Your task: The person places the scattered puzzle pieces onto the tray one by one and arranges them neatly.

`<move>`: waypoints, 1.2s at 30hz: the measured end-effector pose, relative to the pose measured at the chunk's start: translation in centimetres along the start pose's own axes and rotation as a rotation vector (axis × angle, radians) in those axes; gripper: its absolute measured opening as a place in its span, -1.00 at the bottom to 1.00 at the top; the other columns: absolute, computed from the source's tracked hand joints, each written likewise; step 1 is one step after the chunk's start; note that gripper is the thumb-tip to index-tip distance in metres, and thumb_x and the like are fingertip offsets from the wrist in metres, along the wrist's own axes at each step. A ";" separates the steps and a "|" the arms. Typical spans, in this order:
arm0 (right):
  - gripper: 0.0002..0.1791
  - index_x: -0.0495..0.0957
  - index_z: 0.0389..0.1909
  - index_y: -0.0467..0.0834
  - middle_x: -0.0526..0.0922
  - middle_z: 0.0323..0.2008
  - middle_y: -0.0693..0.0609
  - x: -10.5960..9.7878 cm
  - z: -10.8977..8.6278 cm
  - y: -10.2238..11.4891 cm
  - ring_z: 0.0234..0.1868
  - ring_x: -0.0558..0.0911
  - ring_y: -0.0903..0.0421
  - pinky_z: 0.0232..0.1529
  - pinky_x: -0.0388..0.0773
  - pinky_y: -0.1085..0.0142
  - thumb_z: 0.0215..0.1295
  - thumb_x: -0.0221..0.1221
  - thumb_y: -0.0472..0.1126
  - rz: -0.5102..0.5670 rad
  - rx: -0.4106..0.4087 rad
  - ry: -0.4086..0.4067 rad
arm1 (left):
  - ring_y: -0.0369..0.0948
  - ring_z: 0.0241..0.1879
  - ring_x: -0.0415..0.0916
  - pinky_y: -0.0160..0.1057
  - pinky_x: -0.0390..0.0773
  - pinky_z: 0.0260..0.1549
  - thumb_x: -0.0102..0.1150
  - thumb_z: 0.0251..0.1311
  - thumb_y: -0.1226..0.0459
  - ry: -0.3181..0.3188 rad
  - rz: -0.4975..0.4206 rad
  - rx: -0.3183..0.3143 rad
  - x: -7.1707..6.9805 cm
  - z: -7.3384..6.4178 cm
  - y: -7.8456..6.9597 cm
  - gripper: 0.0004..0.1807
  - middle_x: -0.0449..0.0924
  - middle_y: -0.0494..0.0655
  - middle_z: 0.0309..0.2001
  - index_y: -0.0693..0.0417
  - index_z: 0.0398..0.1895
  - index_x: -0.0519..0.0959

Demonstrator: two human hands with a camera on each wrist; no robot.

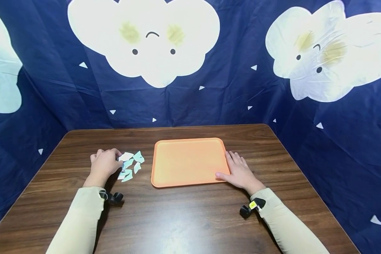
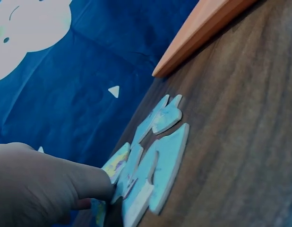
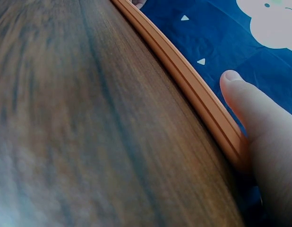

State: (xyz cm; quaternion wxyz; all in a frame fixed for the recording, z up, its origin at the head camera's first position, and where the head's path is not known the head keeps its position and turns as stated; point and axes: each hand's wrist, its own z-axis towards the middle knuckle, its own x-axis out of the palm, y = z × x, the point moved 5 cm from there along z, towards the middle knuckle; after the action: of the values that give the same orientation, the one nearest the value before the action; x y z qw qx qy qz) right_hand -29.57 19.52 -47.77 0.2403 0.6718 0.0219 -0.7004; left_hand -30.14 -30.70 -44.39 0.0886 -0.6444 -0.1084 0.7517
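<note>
We view a person's left hand at a cluster of flat, irregular pieces, mostly pale blue, which lie on the table to the left of an orange tray. The left fingers are bent over the cluster's left side and cover part of it; we cannot tell whether they pinch a piece or only touch one. In the left wrist view the fingertips are out of sight behind the hand, a dark patch beside them is hard to make out, and the nearest pieces are cut off below. Several pieces overlap, so that we cannot count them surely; one bears yellow and purple marks. The right hand lies loosely spread, its fingers along the tray's right edge and its thumb over the near right corner; in the right wrist view only the thumb shows clearly, and a sliver of a hand is cut off at the top. Bare table separates pieces and tray. A small black device stands out from the left wrist and another from the right; both pale sleeves run out of frame. The table has a dark wood grain with a bright glare near the person. Behind it we see dark blue cloth printed with white triangles and clouds, the central cloud upside down, the outer ones cropped.
</note>
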 end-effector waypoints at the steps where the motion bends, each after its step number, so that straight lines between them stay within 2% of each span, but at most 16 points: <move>1: 0.22 -0.05 0.60 -0.25 0.08 0.54 -0.31 0.0 0.0 0.0 0.57 0.00 -0.26 0.49 -0.12 -0.20 0.20 0.08 0.52 0.001 0.000 0.000 | 0.32 -0.02 0.32 0.37 0.11 -0.01 0.30 0.11 0.23 -0.017 0.010 0.005 0.0 0.0 -0.1 -0.65 0.68 0.25 -0.10 0.24 -0.07 0.62; 6: 0.22 -0.06 0.60 -0.24 0.07 0.55 -0.31 0.0 -0.1 -0.1 0.57 -0.01 -0.26 0.49 -0.13 -0.19 0.21 0.07 0.52 0.003 0.000 0.004 | 0.32 -0.04 0.36 0.38 0.15 -0.03 0.26 0.09 0.25 -0.131 0.063 0.032 -0.5 -0.2 -0.4 -0.67 0.69 0.29 -0.14 0.25 -0.09 0.65; 9: 0.22 -0.06 0.60 -0.24 0.07 0.55 -0.30 0.1 0.0 -0.1 0.57 -0.01 -0.26 0.49 -0.13 -0.19 0.21 0.06 0.53 0.003 -0.002 0.004 | 0.30 -0.03 0.38 0.40 0.16 -0.01 0.24 0.09 0.25 -0.179 0.072 0.031 -0.8 -0.3 -0.6 -0.66 0.69 0.29 -0.13 0.26 -0.08 0.65; 15: 0.23 -0.07 0.61 -0.23 0.07 0.55 -0.30 0.0 0.0 -0.1 0.57 -0.01 -0.25 0.49 -0.13 -0.18 0.20 0.05 0.55 0.003 -0.002 -0.003 | 0.30 -0.02 0.43 0.41 0.18 0.04 0.23 0.10 0.24 -0.211 0.050 0.026 -1.2 -0.1 -1.5 -0.63 0.69 0.27 -0.08 0.21 -0.03 0.65; 26: 0.24 -0.07 0.61 -0.24 0.06 0.55 -0.30 0.0 0.1 -0.1 0.57 -0.01 -0.26 0.50 -0.13 -0.18 0.20 0.05 0.55 0.005 -0.003 0.000 | 0.23 -0.09 0.56 0.36 0.31 0.02 0.23 0.15 0.26 -0.194 -0.033 0.061 -0.6 1.0 -3.9 -0.58 0.71 0.17 -0.06 0.21 0.08 0.56; 30: 0.24 -0.08 0.61 -0.23 0.05 0.55 -0.30 0.0 0.1 -0.2 0.57 -0.01 -0.26 0.50 -0.14 -0.18 0.20 0.05 0.55 0.006 0.001 0.004 | 0.21 -0.08 0.59 0.29 0.40 -0.02 0.23 0.19 0.27 -0.146 -0.049 0.066 -0.1 1.6 -4.9 -0.58 0.69 0.20 -0.04 0.23 0.11 0.53; 36: 0.24 -0.07 0.60 -0.23 0.06 0.55 -0.30 0.1 0.0 -0.3 0.57 -0.01 -0.27 0.49 -0.13 -0.19 0.20 0.06 0.55 0.011 -0.003 0.000 | 0.20 -0.03 0.59 0.20 0.51 -0.03 0.18 0.25 0.32 -0.067 -0.149 0.080 0.5 2.3 -6.2 -0.58 0.63 0.28 0.00 0.28 0.16 0.47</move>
State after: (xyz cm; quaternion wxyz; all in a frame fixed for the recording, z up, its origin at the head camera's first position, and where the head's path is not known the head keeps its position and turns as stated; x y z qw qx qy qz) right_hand -29.71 19.72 -47.93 0.2451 0.6715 0.0195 -0.6990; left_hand -32.53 -24.68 -42.84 0.1664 -0.6051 -0.1288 0.7678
